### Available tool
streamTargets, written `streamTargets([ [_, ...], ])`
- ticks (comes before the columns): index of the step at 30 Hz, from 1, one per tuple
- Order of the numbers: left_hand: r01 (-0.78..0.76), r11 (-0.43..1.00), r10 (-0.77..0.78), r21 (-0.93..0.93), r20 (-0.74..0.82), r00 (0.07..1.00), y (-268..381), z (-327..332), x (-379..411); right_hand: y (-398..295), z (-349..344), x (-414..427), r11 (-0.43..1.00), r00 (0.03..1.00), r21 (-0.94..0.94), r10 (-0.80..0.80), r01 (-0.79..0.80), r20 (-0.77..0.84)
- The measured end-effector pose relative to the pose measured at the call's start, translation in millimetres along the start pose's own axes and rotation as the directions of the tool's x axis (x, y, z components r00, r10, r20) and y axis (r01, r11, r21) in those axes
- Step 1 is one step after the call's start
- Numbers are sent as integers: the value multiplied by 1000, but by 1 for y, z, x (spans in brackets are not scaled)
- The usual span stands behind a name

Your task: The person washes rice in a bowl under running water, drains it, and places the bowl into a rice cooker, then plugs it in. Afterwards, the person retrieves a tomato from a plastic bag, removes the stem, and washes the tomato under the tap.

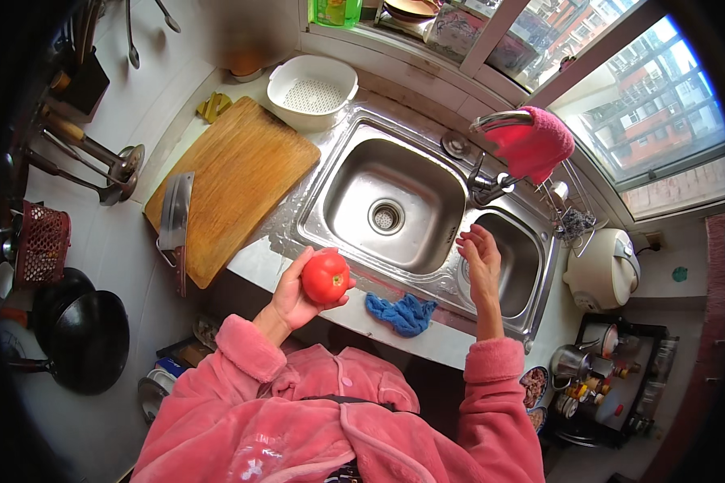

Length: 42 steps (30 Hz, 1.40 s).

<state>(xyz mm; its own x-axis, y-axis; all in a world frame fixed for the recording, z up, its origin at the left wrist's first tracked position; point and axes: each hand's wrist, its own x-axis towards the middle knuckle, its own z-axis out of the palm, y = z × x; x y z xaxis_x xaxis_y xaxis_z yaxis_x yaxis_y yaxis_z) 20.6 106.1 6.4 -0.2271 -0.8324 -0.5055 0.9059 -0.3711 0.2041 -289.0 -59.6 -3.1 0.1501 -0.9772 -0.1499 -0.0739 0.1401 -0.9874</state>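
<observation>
A red tomato (325, 277) rests in my left hand (292, 297), its stem end showing. That hand is above the counter's front edge, left of a crumpled blue cloth (402, 314). My right hand (481, 256) holds nothing, its fingers loosely bent and apart. It hovers over the divider and the small right basin (515, 275) of the steel sink. The large basin (393, 175) lies ahead of both hands, with its drain strainer in view. Behind the divider stands the faucet (489, 184), and a pink cloth (541, 142) hangs over its spout.
Left of the sink lies a wooden cutting board (241, 175), with a cleaver (175, 223) along its left edge. A white colander (312, 90) stands behind the board. At the right are a rice cooker (601, 271), a kettle (570, 364) and plates of food (533, 386).
</observation>
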Motion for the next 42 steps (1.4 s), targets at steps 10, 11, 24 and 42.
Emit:
streamTargets([
  [10,52,999,-52,0,-109,993,17,58,104,28,-2,169,719,836,-577,-538,387,-110],
  [11,54,999,-54,-3,-129,990,21,62,112,28,-2,176,679,822,-620,-562,393,-95],
  [24,169,957,-129,236,-177,976,55,112,189,39,9,221,495,863,-845,-498,201,-86],
  [42,138,867,-82,479,-135,987,50,129,244,87,1,237,25,931,-993,-351,113,98],
])
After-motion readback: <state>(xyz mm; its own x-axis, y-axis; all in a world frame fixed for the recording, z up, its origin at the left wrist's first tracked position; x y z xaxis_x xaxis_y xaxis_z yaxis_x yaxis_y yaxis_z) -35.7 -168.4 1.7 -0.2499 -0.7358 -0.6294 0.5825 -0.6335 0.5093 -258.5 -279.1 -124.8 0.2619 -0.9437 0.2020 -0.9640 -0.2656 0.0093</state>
